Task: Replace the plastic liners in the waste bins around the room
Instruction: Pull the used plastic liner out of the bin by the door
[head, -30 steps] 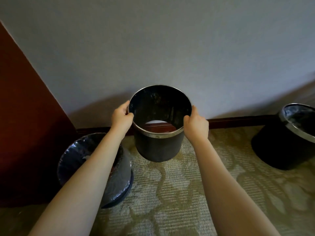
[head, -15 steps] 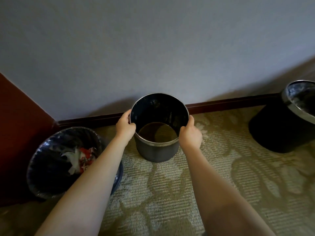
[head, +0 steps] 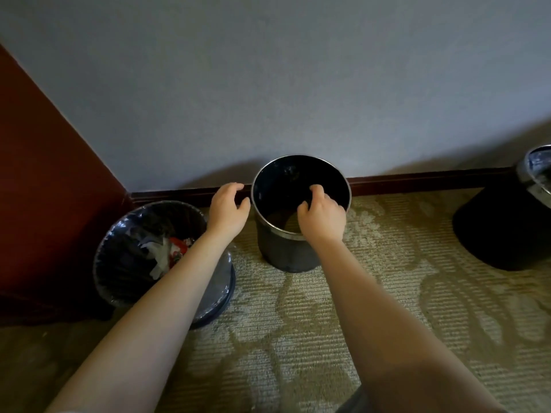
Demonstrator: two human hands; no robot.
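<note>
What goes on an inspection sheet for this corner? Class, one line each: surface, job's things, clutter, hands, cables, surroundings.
Surface: patterned carpet under three bins.
Job's things: middle bin upright by the wall, no liner visible; left bin lined with clear plastic; right bin partly out of frame, plastic at its rim.
Clutter: rubbish inside the left bin.
Hands: left hand beside the middle bin's rim, fingers loosely curled, empty; right hand over its near rim, fingers curled, nothing seen in them.
Cables: nothing seen.
Surroundings: grey wall, dark skirting board, dark red panel on the left.
</note>
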